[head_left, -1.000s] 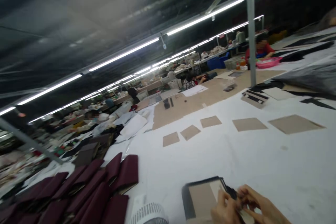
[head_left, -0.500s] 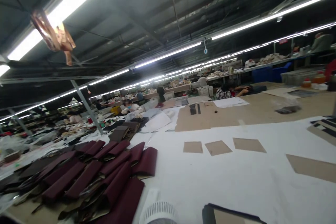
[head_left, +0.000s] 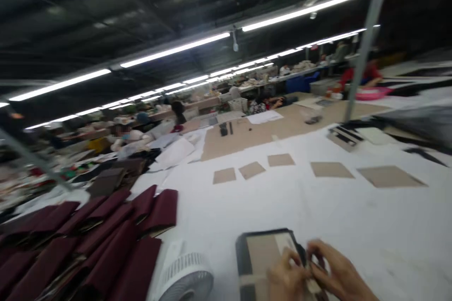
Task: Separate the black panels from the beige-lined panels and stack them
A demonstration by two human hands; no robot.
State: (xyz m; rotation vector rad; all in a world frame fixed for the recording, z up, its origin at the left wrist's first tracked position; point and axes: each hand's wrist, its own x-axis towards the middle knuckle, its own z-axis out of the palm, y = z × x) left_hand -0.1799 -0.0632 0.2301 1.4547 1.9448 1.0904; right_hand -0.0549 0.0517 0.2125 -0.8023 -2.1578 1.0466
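Note:
At the bottom of the view, a beige panel with a black border (head_left: 263, 254) lies on the white-covered table (head_left: 219, 211). My left hand (head_left: 290, 276) is over the panel's right part, its fingers pinched at the right edge. Close beside it on the right, my right hand (head_left: 334, 268) has its thumb and fingers bent together. Between the two hands is a small dark and beige piece, blurred, which both sets of fingertips grip.
Maroon folded pieces (head_left: 120, 249) are piled at the left. A white fan (head_left: 187, 275) stands between them and the panel. Several beige pieces (head_left: 332, 170) lie farther back. A metal post (head_left: 363, 51) rises at the right; people sit beyond.
The view has swung right and down. Both my hands have come into view at the black-bordered panel, and more of that panel shows.

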